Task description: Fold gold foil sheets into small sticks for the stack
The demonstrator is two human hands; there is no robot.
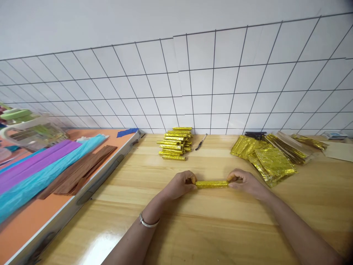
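A narrow folded strip of gold foil paper [211, 184] lies level across the middle of the wooden table. My left hand [182, 185] pinches its left end between thumb and fingers. At the right end, my right hand [244, 183] grips it the same way. Beyond my left hand is a pile of similar folded gold strips [175, 144], stacked roughly sideways. Flat, creased gold foil sheets [275, 160] lie overlapping past my right hand.
A pen [201, 142] lies right of the strip pile. On the left, an orange board [33, 235] with a raised edge bears brown crepe paper [79, 173], turquoise and purple paper, and a green-lidded container [16, 116]. A tiled wall [198, 81] stands behind the wooden table [209, 235].
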